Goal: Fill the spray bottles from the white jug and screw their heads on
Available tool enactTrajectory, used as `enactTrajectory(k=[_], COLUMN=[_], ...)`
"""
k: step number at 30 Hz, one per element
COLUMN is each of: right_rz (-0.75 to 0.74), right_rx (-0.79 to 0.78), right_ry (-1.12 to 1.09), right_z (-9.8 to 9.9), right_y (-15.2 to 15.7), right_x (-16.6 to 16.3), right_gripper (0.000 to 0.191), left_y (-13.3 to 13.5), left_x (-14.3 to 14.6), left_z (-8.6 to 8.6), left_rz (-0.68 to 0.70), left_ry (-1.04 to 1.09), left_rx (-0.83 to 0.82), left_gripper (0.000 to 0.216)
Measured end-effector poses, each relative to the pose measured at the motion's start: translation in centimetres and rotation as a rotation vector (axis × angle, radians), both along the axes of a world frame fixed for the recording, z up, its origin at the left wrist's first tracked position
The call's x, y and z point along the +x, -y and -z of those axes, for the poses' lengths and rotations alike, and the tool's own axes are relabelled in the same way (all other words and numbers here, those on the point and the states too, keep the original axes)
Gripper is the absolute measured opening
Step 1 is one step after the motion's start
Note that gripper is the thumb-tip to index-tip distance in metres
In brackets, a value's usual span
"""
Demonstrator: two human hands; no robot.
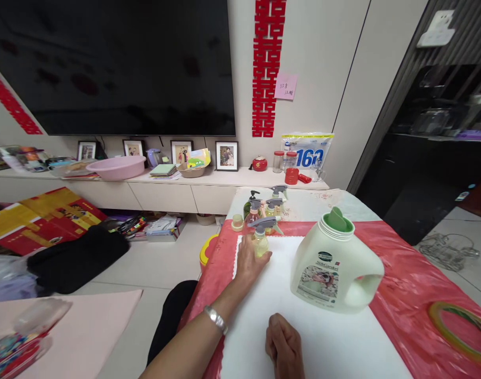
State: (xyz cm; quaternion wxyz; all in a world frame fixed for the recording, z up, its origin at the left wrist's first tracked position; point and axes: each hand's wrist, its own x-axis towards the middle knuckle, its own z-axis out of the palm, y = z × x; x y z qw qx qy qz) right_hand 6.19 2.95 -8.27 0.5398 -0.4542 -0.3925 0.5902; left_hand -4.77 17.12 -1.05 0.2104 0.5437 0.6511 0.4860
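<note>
With its fingers wrapped round a clear spray bottle (pixel 261 244) with a grey trigger head, my left hand (pixel 248 262) reaches to the far left of the white mat (pixel 260 305). Closed like a loose fist, my right hand (pixel 284 342) rests low over the mat; whether anything is inside it is hidden. To the right of both hands stands a large pale-green detergent jug (pixel 335 263), its mouth uncapped and a green spout showing. Just beyond the held bottle are a pink spray bottle (pixel 253 215) and a yellowish spray bottle (pixel 270 211). A pale cap (pixel 237 223) sits left of them.
A roll of tape (pixel 459 331) lies on the red tablecloth (pixel 406 273) at right. Behind the table, a low cabinet (pixel 165 196) carries a pink basin (pixel 118 167), photo frames and jars. At lower left is a pink surface (pixel 94 326) with small packages.
</note>
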Motion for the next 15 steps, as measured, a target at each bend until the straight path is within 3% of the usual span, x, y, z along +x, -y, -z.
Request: enactTrajectory(k=[5, 8, 12, 15], right_rz=[-0.033, -0.024, 0.094, 0.176], right_rx=[-0.033, 0.055, 0.292, 0.433], right_ry=[0.026, 0.109, 0.373, 0.494], right_z=[-0.9, -2.6, -6.1, -7.8], right_y=[0.3, 0.6, 0.2, -1.0], right_x=[0.2, 1.2, 2.9, 3.2], right_gripper=[0.063, 0.057, 0.039, 0.026], left_y=[5.9, 8.8, 10.1, 10.0], left_x=[-0.9, -0.9, -0.2, 0.4], left_z=[0.6, 1.3, 2.0, 2.9], left_rz=[0.076, 0.057, 0.075, 0.127], left_ry=[0.036, 0.071, 0.088, 0.145], left_rx=[-0.011, -0.035, -0.008, 0.028], left_gripper=[0.05, 0.049, 0.06, 0.066])
